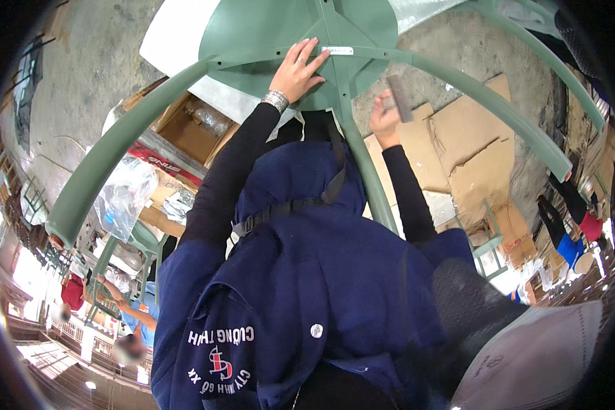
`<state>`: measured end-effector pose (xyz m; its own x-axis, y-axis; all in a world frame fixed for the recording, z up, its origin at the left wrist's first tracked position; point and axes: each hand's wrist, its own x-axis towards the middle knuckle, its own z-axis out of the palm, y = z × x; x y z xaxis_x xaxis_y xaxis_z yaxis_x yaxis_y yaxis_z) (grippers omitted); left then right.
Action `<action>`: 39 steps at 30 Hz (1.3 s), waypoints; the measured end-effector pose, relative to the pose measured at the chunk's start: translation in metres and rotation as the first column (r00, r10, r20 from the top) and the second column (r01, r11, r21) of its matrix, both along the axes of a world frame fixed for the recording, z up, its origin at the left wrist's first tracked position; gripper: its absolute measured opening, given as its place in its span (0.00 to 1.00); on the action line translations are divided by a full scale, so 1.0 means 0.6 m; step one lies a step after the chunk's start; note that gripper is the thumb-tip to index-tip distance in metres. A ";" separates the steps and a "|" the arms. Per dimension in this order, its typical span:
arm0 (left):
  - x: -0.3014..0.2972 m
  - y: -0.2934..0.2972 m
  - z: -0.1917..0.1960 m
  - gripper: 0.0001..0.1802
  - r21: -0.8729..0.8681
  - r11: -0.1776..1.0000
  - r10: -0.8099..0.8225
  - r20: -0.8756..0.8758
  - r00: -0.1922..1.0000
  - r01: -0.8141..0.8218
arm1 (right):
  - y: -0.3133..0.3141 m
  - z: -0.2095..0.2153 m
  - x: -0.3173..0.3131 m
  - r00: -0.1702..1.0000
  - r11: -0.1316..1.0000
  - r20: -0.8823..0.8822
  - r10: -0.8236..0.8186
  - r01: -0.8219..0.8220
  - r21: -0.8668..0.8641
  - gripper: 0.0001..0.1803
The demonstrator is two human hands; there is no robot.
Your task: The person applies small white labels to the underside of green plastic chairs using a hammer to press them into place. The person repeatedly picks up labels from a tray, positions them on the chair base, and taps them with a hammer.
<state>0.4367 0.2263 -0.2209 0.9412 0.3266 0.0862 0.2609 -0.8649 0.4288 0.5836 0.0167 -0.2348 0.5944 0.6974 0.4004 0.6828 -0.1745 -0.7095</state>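
Observation:
An upturned green chair (225, 27) lies in front of me, its curved legs spreading out to the sides and toward me. My left hand (299, 72) rests flat on the chair's underside and crossbar, fingers spread, a ring and a wide bracelet on it. Right beside its fingertips is a small white label (337, 50) on the crossbar junction. My right hand (386, 121) is raised to the right of the near leg, closed on a thin, flat grey-brown piece (400, 99). Motion smears this piece, so its exact kind is unclear.
Flattened cardboard (468, 147) covers the floor at right. An open cardboard box (191, 126) and clear plastic wrap (126, 195) are at left. Another green chair part (553, 51) arcs across the far right. Other people work at the left and right edges, among more green chairs.

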 end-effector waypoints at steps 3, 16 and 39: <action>0.007 0.008 -0.003 0.38 -0.034 0.999 -0.005 -0.011 1.000 0.005 | 0.034 0.040 -0.011 0.997 0.867 0.028 -0.070 0.074 -0.492 0.17; 0.006 0.002 -0.006 0.42 -0.008 1.000 0.012 -0.001 1.000 -0.012 | 0.007 0.074 -0.012 0.982 0.807 -0.068 -0.176 0.105 -0.581 0.19; -0.212 -0.098 0.212 0.18 -0.754 0.376 0.865 0.078 0.495 -0.538 | 0.217 0.212 -0.182 0.643 0.631 -0.026 0.766 -0.758 -0.166 0.15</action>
<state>0.3093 0.1674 -0.0936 0.2315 0.9658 -0.1170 0.3021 0.0429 0.9523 0.4746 0.1467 -0.1075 -0.1908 0.9454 0.2641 0.6496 0.3233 -0.6881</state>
